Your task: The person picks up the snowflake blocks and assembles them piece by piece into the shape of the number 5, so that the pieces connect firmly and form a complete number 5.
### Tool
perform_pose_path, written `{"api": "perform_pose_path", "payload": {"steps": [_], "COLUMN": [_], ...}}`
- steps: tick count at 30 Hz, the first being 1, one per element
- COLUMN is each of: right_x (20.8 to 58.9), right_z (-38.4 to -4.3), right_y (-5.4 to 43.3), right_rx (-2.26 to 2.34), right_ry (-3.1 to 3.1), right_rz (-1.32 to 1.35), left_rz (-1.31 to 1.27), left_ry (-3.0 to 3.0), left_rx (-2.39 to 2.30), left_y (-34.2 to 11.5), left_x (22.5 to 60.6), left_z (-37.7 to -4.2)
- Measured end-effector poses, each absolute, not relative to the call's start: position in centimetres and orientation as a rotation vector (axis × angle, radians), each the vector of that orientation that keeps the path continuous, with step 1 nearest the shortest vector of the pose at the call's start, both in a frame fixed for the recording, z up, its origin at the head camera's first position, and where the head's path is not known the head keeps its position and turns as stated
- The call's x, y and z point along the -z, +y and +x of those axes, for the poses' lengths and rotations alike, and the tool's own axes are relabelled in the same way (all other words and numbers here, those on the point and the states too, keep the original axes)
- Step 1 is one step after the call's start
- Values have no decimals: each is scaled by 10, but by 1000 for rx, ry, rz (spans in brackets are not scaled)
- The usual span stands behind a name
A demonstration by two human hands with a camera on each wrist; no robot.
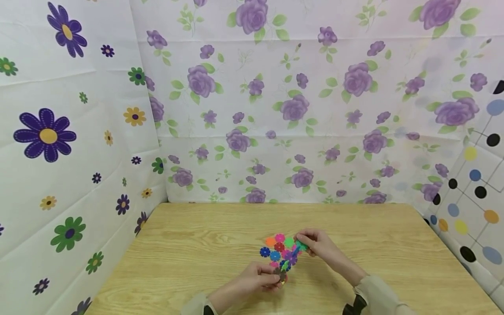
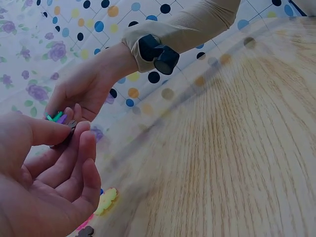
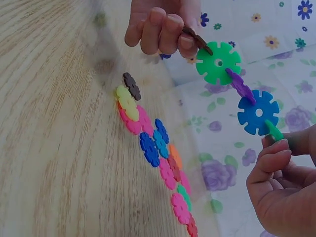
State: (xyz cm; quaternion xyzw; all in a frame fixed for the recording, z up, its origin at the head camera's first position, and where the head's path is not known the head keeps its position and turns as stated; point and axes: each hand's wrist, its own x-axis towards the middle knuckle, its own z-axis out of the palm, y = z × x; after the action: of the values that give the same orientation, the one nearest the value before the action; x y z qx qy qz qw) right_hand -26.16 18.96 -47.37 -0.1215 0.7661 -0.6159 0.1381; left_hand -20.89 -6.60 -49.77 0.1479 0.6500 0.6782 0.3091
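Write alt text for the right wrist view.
The left hand and right hand hold opposite ends of a chain of five slotted discs: brown at the left hand, then green, purple, blue, and green at the right hand. More colored discs lie on a wooden table, with flowered cloth behind.

We count one left hand (image 1: 260,278), one right hand (image 1: 320,245) and one pale wooden table (image 1: 177,245). Our linked notched plastic discs number five: one brown disc (image 3: 198,40), two round green discs (image 3: 209,70), one purple disc (image 3: 241,86), one round blue disc (image 3: 251,118). Loose flower-shaped plastic discs (image 3: 149,149): over ten, overlapping.
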Motion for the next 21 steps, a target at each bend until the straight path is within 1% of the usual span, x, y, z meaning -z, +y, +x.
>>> {"api": "perform_pose_path", "payload": {"steps": [14,21], "right_x": [482,486], "right_z": [-263,-265], "right_y": [185,188], "right_rx": [1833,1754], "right_ry": [2187,2190], "right_rz": [-278,-340], "left_rz": [405,316], "left_ry": [1711,1730], "left_rx": [-1843,-1934], "left_y": [-64,-65], "left_x": [504,507], "left_z": [-209,-215]}}
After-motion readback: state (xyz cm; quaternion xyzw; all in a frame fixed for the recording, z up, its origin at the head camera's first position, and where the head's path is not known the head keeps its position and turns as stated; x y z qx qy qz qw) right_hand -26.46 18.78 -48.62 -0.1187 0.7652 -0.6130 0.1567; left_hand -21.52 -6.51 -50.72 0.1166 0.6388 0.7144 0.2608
